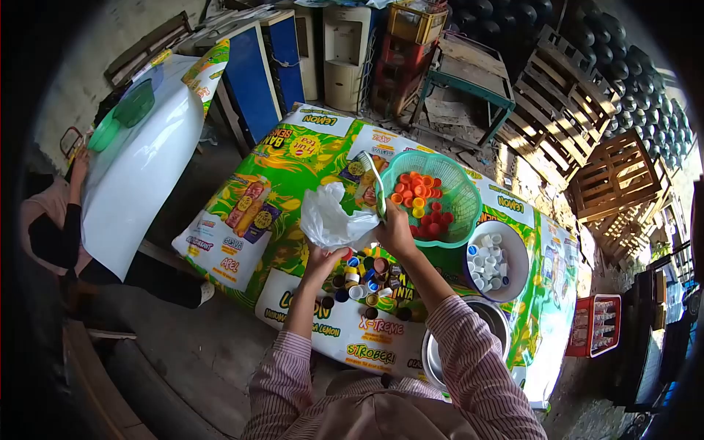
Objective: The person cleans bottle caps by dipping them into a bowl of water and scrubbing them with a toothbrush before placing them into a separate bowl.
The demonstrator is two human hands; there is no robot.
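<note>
My left hand [323,264] is closed on the lower part of a crumpled white plastic bag [330,216]. My right hand [394,233] is closed around a slim, pale and green, long-handled thing [379,192] whose exact kind I cannot make out; the hand is beside the bag's right edge. Below both hands lies a loose pile of mixed bottle caps [359,279], blue, yellow, white and dark. Just beyond my right hand stands a green plastic basket [469,192] with red, orange and yellow caps [418,194]. To its right, a bowl [522,268] holds white caps [486,262].
A metal bowl [503,323] sits partly behind my right forearm. The table has a printed green cover [293,158]. At left, another person [62,220] reaches over a white-covered table [139,169]. Crates [407,55], pallets [561,95] and a red crate [592,323] stand around.
</note>
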